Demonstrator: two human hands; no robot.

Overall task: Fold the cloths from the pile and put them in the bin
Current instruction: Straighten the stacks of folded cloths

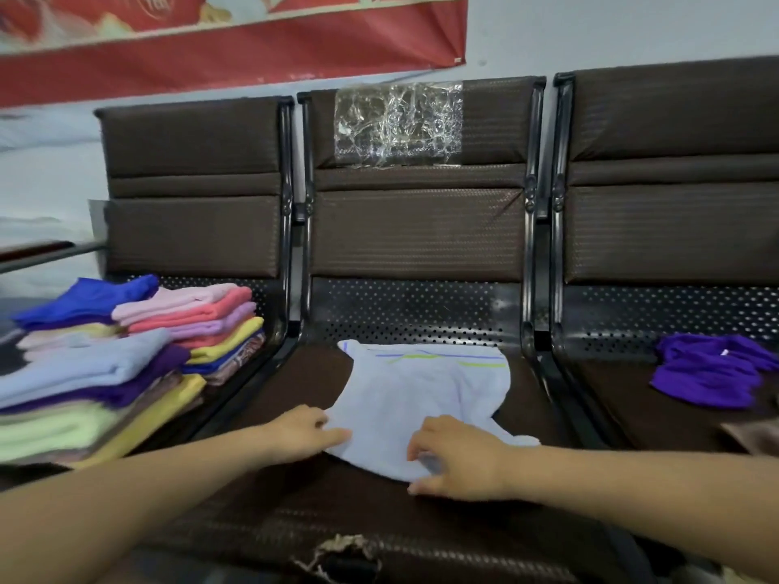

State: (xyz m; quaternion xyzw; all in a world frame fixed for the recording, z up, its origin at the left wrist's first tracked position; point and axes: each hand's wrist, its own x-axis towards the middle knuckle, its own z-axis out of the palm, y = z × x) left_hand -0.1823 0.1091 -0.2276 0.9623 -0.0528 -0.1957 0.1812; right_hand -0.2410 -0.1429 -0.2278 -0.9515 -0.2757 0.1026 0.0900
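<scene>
Pale blue cloth [421, 394] lies spread on the middle seat [295, 373] of a 3-seat bench, at 12 o'clock from the person. Left hand [301, 432] rests on its near-left edge at 10 o'clock, index finger extended flat; right hand [455, 457] grips the near edge at 1 o'clock with curled fingers. Stacks of folded cloths [126, 360] sit at 9 o'clock on the left seat; a crumpled purple cloth [712, 373] lies at 3 o'clock on the right seat.

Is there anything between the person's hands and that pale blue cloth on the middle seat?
No. Both hands are already on the pale blue cloth: the left hand at its near left edge, the right hand on its near corner.
</scene>
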